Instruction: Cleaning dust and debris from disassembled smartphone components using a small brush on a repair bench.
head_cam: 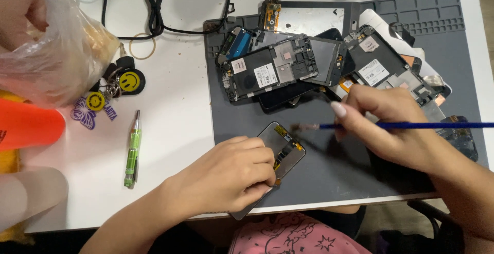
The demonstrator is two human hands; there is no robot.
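My left hand [226,174] presses down on a phone screen panel [284,148] that lies on the grey work mat [329,177], its fingers covering the panel's near half. My right hand [391,128] grips a thin blue-handled brush [411,126]. The brush's bristle tip [298,127] hovers just above the far corner of the panel. The panel's inner side faces up, with yellow flex strips showing.
A pile of opened phones and frames [288,68] sits at the back of the mat. On the white table lie a green screwdriver [132,151], a keychain bundle with smiley charms [121,84], a rubber band [142,46] and black cables [154,7]. Another person's hand with a plastic bag [46,43] is at far left.
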